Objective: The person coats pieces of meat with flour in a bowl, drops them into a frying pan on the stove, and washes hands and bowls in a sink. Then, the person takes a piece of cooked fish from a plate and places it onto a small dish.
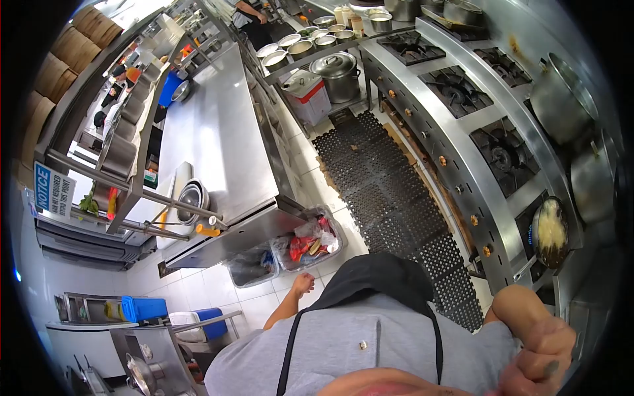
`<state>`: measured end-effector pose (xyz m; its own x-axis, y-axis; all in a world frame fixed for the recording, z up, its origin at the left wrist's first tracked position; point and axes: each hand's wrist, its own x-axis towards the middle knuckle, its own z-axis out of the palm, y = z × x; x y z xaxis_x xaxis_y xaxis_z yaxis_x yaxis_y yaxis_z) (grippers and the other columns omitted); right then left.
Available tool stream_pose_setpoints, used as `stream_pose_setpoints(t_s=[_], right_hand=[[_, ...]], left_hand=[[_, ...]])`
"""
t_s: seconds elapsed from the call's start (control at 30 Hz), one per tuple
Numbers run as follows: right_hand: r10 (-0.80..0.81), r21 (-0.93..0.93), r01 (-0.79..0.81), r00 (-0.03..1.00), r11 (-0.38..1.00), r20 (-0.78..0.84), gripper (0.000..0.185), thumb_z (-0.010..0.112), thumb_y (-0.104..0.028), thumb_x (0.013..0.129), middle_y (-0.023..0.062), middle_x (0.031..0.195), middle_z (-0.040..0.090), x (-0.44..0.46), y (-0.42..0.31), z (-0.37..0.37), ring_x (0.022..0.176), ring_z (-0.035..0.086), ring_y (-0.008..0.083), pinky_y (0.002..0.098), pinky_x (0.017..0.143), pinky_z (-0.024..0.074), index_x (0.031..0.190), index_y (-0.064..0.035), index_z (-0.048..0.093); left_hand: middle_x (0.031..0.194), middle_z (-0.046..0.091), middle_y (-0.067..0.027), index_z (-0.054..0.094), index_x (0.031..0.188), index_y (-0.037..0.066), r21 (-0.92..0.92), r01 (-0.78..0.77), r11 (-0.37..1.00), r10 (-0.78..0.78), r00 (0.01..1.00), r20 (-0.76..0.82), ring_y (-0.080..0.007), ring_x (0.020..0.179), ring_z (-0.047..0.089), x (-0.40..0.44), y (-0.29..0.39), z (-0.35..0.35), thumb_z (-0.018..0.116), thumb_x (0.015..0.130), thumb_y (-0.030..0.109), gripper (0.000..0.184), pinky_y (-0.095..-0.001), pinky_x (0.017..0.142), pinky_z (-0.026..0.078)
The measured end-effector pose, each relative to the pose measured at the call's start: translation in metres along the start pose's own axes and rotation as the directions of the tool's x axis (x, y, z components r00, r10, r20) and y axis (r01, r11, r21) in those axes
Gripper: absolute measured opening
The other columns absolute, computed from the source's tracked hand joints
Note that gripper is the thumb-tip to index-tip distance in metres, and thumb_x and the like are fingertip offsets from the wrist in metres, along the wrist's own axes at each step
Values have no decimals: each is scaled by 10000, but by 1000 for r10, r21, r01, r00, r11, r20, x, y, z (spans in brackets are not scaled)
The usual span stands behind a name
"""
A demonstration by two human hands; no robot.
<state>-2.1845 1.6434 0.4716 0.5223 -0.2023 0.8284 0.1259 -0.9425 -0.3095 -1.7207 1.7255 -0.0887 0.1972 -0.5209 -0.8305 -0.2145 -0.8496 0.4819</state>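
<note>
1. Closest to the camera is the right hand (pixel 547 350), raised on a bent arm beside the grey shirt (pixel 343 350). Its fingers are curled into a fist; from where I stand, I can't tell whether anything is tucked inside.
2. Well apart from it, the left hand (pixel 304 284) hangs low on the other side of the black apron (pixel 386 284), fingers folded loosely, with nothing showing in them.
3. Just beyond the left hand stands a lined waste bin (pixel 314 264) with red packaging (pixel 302 248) in it; I see no contact.
4. Beyond the right fist, and apart from it, a dark pan (pixel 551 241) with something pale yellow in it sits at the near end of the gas range (pixel 462 155).
5. Good practice here, I'd say: keep the bent right elbow clear of the pan and burners, and the left hand off the bin's rim.
6. Ahead, between the hands, runs a perforated rubber mat (pixel 396 191); I'd trust it for footing over the bare white tiles (pixel 218 287).
7. Past the left hand stretches a long stainless table (pixel 214 125), with nested metal bowls (pixel 191 198) at its near end.
8. Far ahead of both hands are a lidded stockpot (pixel 335 86), round food pans (pixel 301 48) and another person (pixel 254 23).
</note>
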Motion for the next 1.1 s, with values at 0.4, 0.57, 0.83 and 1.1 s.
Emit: stream_pose_setpoints(t_s=[0.4,0.57,0.83,1.1], right_hand=[[-87,178,74,994,981,66,257,680,-196,685,51,552,406,-5,41,-10,449,344,160,308,424,239,677,-6,507],[-188,240,168,980,956,65,274,727,-195,677,50,537,421,-3,75,-19,447,351,146,305,424,233,683,-15,521],[103,93,-88,980,992,-168,200,774,-251,698,-13,569,534,-67,153,-3,437,427,118,246,405,288,757,-152,610],[959,118,-982,172,148,226,106,682,-98,823,46,663,607,-166,320,115,581,551,101,250,559,440,779,-18,627]], left_hand=[[742,578,-60,573,934,97,-28,-32,999,32,999,6,-205,617,581,22,-65,14,434,879,180,172,-370,566,465],[720,575,-42,580,912,96,-154,76,985,-83,996,-38,-178,596,557,2,-26,43,478,879,205,153,-353,549,454],[663,553,-16,594,858,61,-224,-110,968,95,993,-77,-110,541,498,8,29,68,502,872,112,106,-265,454,392],[790,621,-73,594,875,-6,121,-255,959,246,965,87,-198,754,597,104,134,56,628,847,210,221,-343,658,467]])
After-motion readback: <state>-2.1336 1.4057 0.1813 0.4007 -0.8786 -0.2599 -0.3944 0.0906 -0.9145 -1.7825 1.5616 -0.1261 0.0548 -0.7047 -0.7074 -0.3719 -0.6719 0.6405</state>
